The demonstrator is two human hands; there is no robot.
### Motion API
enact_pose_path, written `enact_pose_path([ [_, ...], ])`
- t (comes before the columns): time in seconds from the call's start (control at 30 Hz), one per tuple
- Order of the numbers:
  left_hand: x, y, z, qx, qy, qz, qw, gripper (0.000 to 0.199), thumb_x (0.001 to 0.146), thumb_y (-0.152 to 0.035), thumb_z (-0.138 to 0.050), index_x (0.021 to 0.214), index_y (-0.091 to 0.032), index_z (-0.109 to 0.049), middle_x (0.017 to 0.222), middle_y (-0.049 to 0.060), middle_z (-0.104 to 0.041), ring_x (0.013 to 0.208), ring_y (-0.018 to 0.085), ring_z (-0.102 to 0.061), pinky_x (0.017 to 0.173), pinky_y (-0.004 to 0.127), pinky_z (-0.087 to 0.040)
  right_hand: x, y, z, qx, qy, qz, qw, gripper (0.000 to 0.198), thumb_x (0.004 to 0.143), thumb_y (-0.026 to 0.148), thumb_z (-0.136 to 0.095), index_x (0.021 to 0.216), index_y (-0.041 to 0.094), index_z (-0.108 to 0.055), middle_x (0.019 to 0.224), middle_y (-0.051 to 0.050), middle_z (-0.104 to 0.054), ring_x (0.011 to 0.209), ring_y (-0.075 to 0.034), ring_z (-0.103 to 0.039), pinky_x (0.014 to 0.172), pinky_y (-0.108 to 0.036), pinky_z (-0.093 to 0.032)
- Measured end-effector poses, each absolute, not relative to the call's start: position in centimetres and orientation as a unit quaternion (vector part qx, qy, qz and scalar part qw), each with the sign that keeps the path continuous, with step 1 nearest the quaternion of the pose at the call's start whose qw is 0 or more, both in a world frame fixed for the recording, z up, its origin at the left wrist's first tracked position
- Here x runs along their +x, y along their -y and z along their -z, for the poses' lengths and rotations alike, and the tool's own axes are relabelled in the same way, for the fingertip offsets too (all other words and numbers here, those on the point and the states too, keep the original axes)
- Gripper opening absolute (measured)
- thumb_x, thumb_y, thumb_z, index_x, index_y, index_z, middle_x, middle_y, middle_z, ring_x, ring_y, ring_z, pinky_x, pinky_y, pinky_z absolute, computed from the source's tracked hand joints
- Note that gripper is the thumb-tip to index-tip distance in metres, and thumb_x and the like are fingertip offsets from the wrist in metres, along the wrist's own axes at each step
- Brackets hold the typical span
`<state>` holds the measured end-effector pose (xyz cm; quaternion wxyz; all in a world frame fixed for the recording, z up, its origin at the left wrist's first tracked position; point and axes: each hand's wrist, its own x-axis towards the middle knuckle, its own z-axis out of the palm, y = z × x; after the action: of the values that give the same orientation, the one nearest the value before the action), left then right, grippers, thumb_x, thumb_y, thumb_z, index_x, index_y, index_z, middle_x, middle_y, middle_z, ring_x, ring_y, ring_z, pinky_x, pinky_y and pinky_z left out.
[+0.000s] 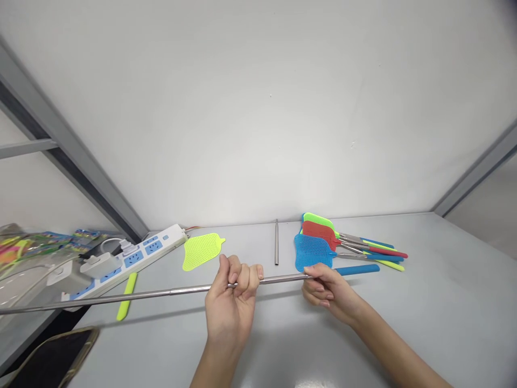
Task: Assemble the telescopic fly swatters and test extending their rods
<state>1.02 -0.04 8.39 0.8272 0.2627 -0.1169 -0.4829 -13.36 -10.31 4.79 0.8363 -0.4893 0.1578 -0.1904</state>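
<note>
A long metal telescopic rod (189, 290) runs nearly level across the view, drawn out in sections, and its thin far part leaves at the left edge. My left hand (232, 302) is closed round its middle, palm up. Near the thick end, my right hand (329, 291) grips the rod between thumb and fingers. A blue handle (357, 269) sticks out beyond that hand, in line with the rod. Behind the left hand lies a loose yellow-green fly swatter head (203, 251). A short collapsed metal rod (277, 242) and a yellow-green handle (127, 297) lie apart on the table.
Several fly swatters with blue (313, 252), red (321, 231) and green heads are piled at the back right. A white power strip (133, 261) with plugged-in chargers stands at the left. A phone (54, 358) lies front left on the grey table (424, 302), near packaged items.
</note>
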Motion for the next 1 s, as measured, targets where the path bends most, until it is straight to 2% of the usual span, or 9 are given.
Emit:
enact_pose_path([
  [1.0,2.1,-0.4,-8.7,0.276,0.132,0.461,0.833,0.034,0.083,-0.032,-0.035,0.052,-0.018,-0.033,0.046,-0.006,-0.009,0.042,0.008,-0.016,0.059,0.025,-0.036,-13.9,11.9,-4.0,-0.486,-0.183,0.232,0.823,0.039,0.073,0.028,-0.045,0.039,0.019,-0.029,0.029,0.008,-0.016,0.029,-0.006,-0.023,0.042,-0.026,-0.012],
])
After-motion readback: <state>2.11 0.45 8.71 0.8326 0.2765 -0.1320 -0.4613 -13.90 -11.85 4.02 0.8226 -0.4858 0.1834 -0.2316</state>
